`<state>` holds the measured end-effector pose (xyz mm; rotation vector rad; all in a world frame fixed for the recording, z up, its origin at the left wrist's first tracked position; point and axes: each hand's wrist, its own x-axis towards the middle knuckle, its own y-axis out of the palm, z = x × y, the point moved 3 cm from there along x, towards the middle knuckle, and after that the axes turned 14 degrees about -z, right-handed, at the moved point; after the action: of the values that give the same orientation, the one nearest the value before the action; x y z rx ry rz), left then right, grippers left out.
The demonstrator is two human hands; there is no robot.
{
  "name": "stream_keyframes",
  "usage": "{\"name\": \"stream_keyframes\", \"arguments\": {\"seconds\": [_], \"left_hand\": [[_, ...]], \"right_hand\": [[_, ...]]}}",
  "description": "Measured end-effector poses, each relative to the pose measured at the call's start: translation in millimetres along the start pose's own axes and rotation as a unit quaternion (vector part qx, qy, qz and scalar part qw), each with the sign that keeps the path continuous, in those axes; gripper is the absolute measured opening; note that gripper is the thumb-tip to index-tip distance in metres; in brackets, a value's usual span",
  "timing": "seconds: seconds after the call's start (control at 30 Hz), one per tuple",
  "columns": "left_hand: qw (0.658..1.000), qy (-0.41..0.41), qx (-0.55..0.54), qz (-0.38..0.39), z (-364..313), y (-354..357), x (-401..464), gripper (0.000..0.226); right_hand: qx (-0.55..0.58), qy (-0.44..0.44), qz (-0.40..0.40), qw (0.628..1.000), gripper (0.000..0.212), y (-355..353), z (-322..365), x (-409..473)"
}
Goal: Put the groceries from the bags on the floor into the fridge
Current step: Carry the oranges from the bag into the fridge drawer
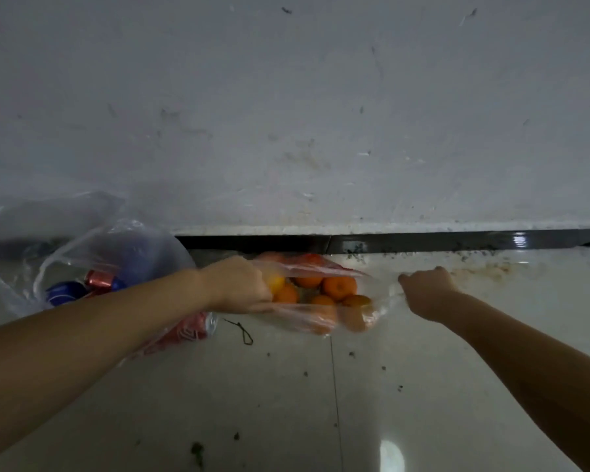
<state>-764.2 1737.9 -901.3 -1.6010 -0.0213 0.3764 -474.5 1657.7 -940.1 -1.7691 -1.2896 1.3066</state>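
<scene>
Two bare forearms are reaching in from the lower corners. Left hand (242,284), mid-frame, is closing on the left edge of a clear bag of oranges (324,294) lying on the tiled floor (423,386) by the dark baseboard (423,240). Right hand (426,292) is pinching the bag's right edge. Second bag (82,233), with cans (97,282), is sitting at left. Fridge not in frame.
</scene>
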Motion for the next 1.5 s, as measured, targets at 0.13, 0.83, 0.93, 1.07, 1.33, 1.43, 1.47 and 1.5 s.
{"name": "stream_keyframes", "arguments": {"seconds": [0.13,0.83,0.93,1.07,1.33,1.43,1.47,1.5], "left_hand": [[0.968,-0.193,-0.159,0.036,-7,37,-25,0.032],[0.918,-0.36,-0.162,-0.023,47,99,-16,0.062],[0.86,-0.395,-0.322,-0.027,50,96,-1,0.089],[0.736,-0.454,-0.501,-0.051,58,101,14,0.089],[0.623,-0.536,-0.57,-0.003,61,112,29,0.058],[0.616,-0.548,-0.566,-0.005,57,120,26,0.057],[0.614,-0.543,-0.573,-0.011,56,120,22,0.056],[0.621,-0.534,-0.573,-0.029,56,119,18,0.052]], "right_hand": [[0.052,-0.037,0.016,0.998,0.046,-4,30,10],[0.227,-0.343,-0.086,0.907,0.06,-41,151,-3],[0.18,-0.297,-0.108,0.932,0.06,-24,134,17],[0.285,-0.106,-0.026,0.952,0.062,-6,98,39],[0.305,-0.016,0.014,0.952,0.066,14,77,57],[0.341,0.018,0.01,0.94,0.057,16,73,59],[0.374,0.046,0.01,0.926,0.051,17,72,59],[0.411,0.084,0.013,0.908,0.045,20,70,61]]}}
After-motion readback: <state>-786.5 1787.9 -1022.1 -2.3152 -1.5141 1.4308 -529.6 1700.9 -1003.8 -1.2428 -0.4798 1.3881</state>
